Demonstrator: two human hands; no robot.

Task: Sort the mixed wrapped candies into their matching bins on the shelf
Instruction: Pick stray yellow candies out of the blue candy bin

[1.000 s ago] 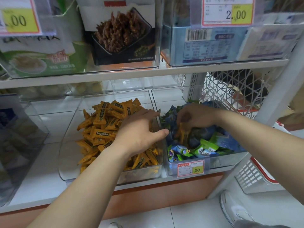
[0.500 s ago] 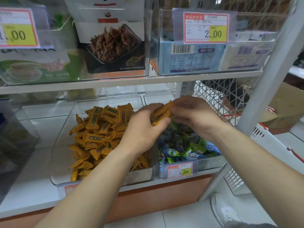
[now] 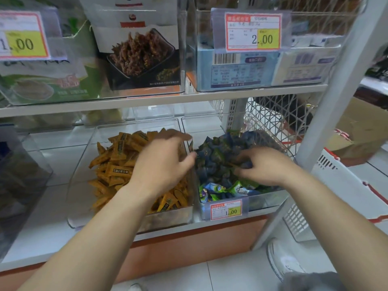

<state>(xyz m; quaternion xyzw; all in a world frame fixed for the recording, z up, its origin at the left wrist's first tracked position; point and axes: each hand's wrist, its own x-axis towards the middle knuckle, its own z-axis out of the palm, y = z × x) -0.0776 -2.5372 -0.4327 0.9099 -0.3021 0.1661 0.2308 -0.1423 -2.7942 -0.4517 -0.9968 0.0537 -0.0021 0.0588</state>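
We note left hand (image 3: 161,164) over orange candies (image 3: 117,162), fingers apart, blurred; right hand (image 3: 264,166) among blue candies (image 3: 218,152), fingers curled, hold indeterminable.

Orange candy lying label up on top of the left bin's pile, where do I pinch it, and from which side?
Pinch the orange candy across its narrow width near the middle, coming down from above. It is a flat stick lying label up, both long edges exposed, and the open top of the left bin looks like the only free way in. The left hand is nearest.
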